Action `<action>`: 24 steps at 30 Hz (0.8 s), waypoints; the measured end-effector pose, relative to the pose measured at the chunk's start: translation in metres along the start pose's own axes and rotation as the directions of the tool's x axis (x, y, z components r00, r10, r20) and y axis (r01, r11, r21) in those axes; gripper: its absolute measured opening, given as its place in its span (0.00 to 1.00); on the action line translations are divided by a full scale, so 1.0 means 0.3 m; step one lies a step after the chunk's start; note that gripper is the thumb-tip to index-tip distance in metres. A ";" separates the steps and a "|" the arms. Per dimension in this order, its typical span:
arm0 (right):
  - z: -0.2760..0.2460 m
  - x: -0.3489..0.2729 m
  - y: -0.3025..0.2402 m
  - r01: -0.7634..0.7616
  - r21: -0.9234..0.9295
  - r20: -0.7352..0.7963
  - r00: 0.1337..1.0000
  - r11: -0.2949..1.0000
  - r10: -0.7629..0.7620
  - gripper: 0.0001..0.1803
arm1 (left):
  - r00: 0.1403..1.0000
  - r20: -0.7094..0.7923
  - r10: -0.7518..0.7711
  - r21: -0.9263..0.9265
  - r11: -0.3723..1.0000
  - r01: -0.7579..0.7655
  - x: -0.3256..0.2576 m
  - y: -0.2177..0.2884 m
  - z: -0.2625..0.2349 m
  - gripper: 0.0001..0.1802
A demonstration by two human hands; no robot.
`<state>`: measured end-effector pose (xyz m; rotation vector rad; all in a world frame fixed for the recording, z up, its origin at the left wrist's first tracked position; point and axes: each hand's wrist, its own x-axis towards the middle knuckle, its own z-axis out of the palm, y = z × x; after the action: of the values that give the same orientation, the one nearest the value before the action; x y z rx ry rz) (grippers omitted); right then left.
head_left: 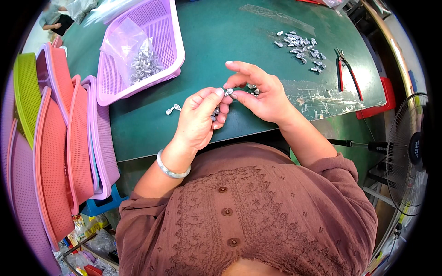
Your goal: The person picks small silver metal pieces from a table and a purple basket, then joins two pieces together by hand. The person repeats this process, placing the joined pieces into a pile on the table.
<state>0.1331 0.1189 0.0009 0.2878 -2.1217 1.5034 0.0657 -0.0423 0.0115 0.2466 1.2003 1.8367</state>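
Between the thumb and finger of my left hand point(199, 112) is a small grey metal piece point(228, 92) with a bumpy surface. More grey pieces point(215, 113) show in the curled fingers of the same hand. My right hand point(260, 92) meets the pinched piece from the right with its thumb tip, and its index finger is raised and bent. Under the right fingers a few grey pieces point(252, 87) are partly hidden. Left of my left hand, one loose grey piece point(173, 109) lies on the green table point(221, 41).
A purple basket point(177, 60) at the far left holds a clear bag point(124, 43) of grey parts. Several grey pieces point(301, 46) lie scattered far right, near red-handled pliers point(348, 73). Stacked colored baskets point(57, 165) line the left; a fan point(405, 152) stands at right.
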 end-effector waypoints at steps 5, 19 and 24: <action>0.001 0.001 -0.002 0.008 0.000 -0.001 1.000 1.000 -0.008 0.28 | 1.000 -0.021 -0.017 0.000 1.000 0.017 -0.002 0.004 0.011 0.10; 0.008 0.000 0.005 0.014 0.032 -0.024 1.000 0.999 -0.013 0.30 | 0.999 -0.032 0.001 0.064 0.998 0.001 0.003 -0.007 -0.009 0.05; 0.009 -0.002 0.009 0.005 0.063 -0.014 1.000 0.998 -0.004 0.30 | 0.999 -0.045 0.005 0.088 0.996 -0.001 0.006 -0.008 -0.012 0.05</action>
<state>0.1316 0.1174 -0.0021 0.3040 -2.0645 1.5668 0.0640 -0.0427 0.0072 0.2575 1.3145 1.8030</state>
